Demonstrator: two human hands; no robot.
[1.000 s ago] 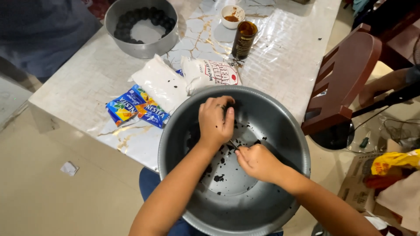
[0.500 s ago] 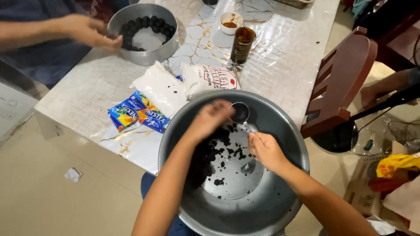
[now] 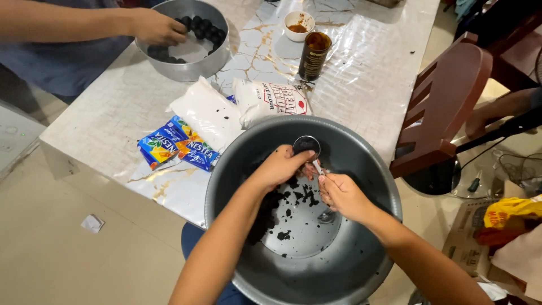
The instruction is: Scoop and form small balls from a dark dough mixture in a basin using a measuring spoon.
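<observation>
My right hand (image 3: pixel 342 196) pinches the thin handle of a small round metal measuring scoop (image 3: pixel 306 145), its long axis running up and away from me toward the far rim of the big grey metal mixing bowl (image 3: pixel 370 169). My left hand (image 3: pixel 280 166), fingers curled, presses into the scoop's cup, just beside the right hand, above the dark crumbs (image 3: pixel 299 195).

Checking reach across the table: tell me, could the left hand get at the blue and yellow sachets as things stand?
Probably yes. The left hand is inside the big metal bowl, pressing at the measuring spoon; the blue and yellow sachets lie just outside the bowl's left rim with nothing between.
</observation>
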